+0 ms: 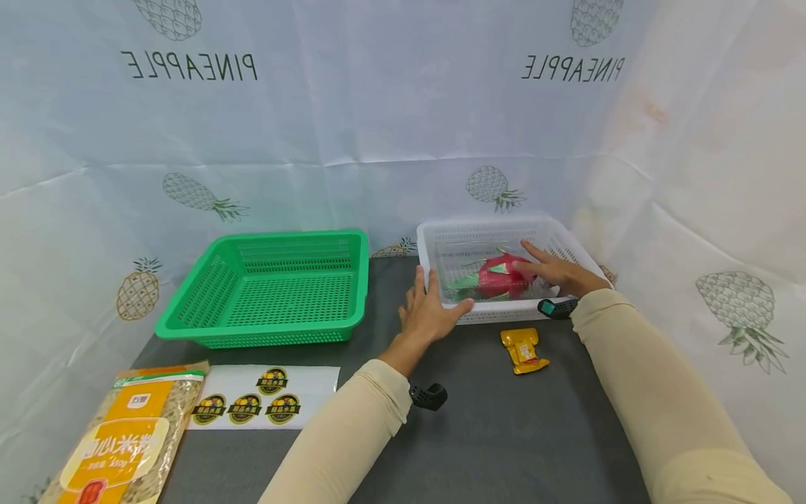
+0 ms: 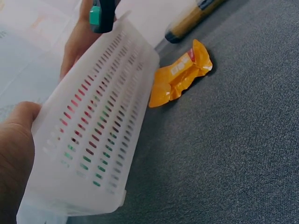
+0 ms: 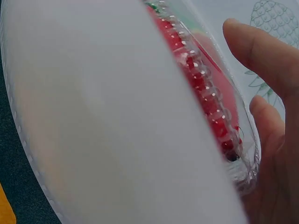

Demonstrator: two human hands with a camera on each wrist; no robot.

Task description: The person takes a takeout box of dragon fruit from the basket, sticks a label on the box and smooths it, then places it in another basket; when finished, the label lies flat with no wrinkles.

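A white perforated basket (image 1: 423, 241) stands against the back cloth. Inside lies a red dragon fruit (image 1: 500, 275) with green scales, in clear plastic packaging with a bumpy edge (image 3: 205, 86). My left hand (image 1: 425, 315) is at the basket's front left corner, fingers spread and thumb against the rim. Over the basket's right side reaches my right hand (image 1: 560, 271), its fingers extended beside the packaged fruit. The right wrist view shows two of its digits apart, close to the plastic, while the white basket wall hides much of the rest.
In front of the basket lies a small orange packet (image 1: 524, 351). A green perforated basket (image 1: 355, 308) stands on the left. Nearer are a white sheet with several round stickers (image 1: 321, 392) and an orange-and-clear bag of pale contents (image 1: 122, 437). Pineapple-printed cloth (image 1: 352, 133) encloses the dark table.
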